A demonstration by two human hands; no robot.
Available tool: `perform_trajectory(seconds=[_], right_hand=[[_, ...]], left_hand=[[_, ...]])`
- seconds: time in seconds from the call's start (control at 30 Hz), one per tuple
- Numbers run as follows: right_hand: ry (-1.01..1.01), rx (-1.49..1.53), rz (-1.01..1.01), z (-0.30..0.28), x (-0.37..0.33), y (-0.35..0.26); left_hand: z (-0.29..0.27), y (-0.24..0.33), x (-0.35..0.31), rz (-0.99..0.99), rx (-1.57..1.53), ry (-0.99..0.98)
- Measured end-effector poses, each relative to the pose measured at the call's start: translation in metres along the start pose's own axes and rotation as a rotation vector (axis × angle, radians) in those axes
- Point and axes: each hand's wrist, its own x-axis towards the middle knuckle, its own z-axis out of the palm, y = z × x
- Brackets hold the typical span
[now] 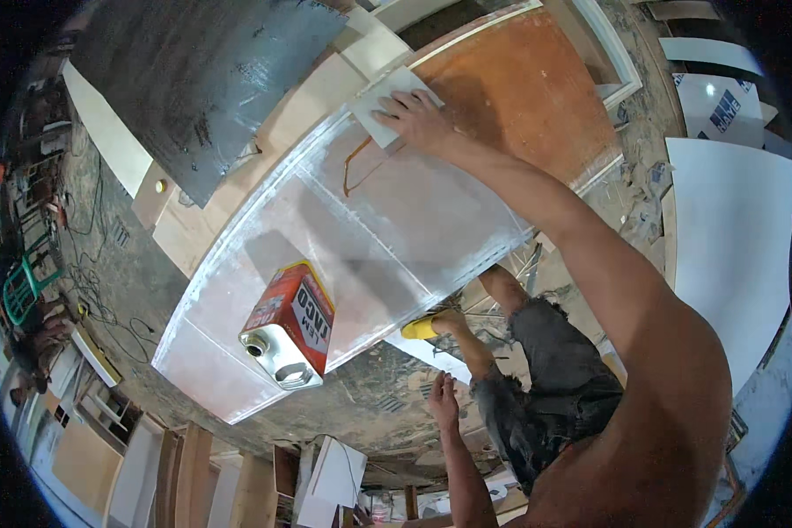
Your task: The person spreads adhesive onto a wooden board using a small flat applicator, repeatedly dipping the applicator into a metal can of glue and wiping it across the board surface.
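My right hand reaches far forward, fingers spread over a flat, pale rectangular spreader pressed on a large panel. From the spreader's near edge, a thin amber line of glue trails over the panel's pale surface. Past the hand, an orange-brown surface has a wet-looking sheen. My left hand hangs low near my knee, fingers loosely bent and apart, with nothing visible in it. A red and silver rectangular metal can stands on the panel's near left part, its round spout facing me.
A dark grey sheet lies over pale boards at the far left. White sheets lie at right. Below the panel's near edge is my foot in a yellow slipper. Cables cross the dirty floor; boards stand at lower left.
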Motion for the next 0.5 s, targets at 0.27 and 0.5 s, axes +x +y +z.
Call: perform_trajectory(seconds=[0.27, 0.5], right_hand=[[0.029, -0.058, 0.046, 0.026, 0.006, -0.008], [0.030, -0.060, 0.060, 0.019, 0.014, -0.014]], left_hand=[[-0.005, -0.001, -0.002, -0.071, 0.044, 0.003], [-0.005, 0.007, -0.001, -0.027, -0.005, -0.044]])
